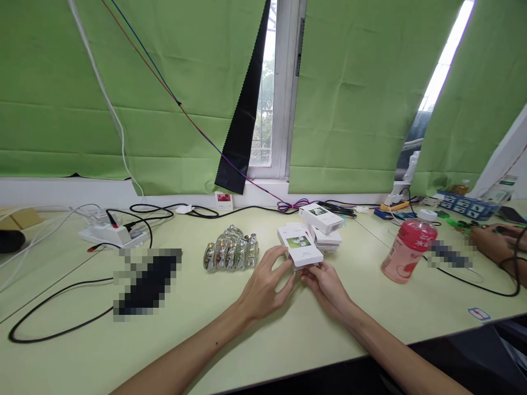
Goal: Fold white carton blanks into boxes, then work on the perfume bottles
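A small white box with a green-and-white picture on its lid is held low over the table in front of me. My left hand grips its left edge, fingers curled along the side. From below, my right hand is closed on the near edge; its fingertips are partly hidden under the box. Just behind lie more white boxes in a pile, the top one tilted and showing a similar picture. To the left of my hands, several round metallic items in clear plastic wrapping sit in a cluster.
A pink drink bottle stands to the right. Farther right, another person's hands work near a blue organizer. A white power strip and black cables lie at left, beside a pixelated dark object. Green curtains hang behind.
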### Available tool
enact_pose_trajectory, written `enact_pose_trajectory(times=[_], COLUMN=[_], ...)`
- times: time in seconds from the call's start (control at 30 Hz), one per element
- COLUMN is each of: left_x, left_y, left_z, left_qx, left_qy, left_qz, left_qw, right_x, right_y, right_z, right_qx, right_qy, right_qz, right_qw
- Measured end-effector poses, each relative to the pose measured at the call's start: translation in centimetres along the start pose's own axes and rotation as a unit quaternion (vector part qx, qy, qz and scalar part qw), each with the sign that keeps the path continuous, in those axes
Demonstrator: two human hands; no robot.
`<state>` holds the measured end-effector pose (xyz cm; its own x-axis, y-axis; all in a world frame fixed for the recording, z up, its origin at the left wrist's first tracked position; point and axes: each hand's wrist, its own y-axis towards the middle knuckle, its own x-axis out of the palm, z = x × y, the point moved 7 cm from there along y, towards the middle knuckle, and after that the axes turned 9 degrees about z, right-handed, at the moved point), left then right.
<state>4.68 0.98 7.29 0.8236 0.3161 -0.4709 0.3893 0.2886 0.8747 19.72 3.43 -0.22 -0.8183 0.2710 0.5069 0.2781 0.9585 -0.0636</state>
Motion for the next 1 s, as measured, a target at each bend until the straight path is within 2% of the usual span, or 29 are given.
enact_pose_trajectory(times=[0.17, 0.33, 0.53, 0.8, 1.0], left_x=[0.2, 0.9, 1.5, 2.1, 2.5], left_y=[-0.1, -0.6, -1.0, -1.8, -2.1], left_z=[-0.5, -1.1, -1.5, -2.1, -2.4], left_qx=[-0.021, -0.041, -0.059, -0.06, -0.098], left_qy=[0.016, 0.023, 0.033, 0.044, 0.031], left_qz=[0.0, -0.022, -0.05, -0.056, -0.096], left_qw=[1.0, 0.999, 0.996, 0.996, 0.99], right_x=[-0.3, -0.6, -0.7, -0.9, -1.0], right_y=[0.4, 0.7, 1.1, 1.3, 1.3], right_z=[0.2, 0.4, 0.4, 0.8, 0.8], right_qx=[0.005, 0.016, -0.005, 0.039, 0.057], right_qy=[0.004, 0.013, 0.011, 0.057, 0.095], right_qz=[0.003, 0.008, -0.002, 0.012, 0.029], right_qw=[1.0, 1.0, 1.0, 0.998, 0.993])
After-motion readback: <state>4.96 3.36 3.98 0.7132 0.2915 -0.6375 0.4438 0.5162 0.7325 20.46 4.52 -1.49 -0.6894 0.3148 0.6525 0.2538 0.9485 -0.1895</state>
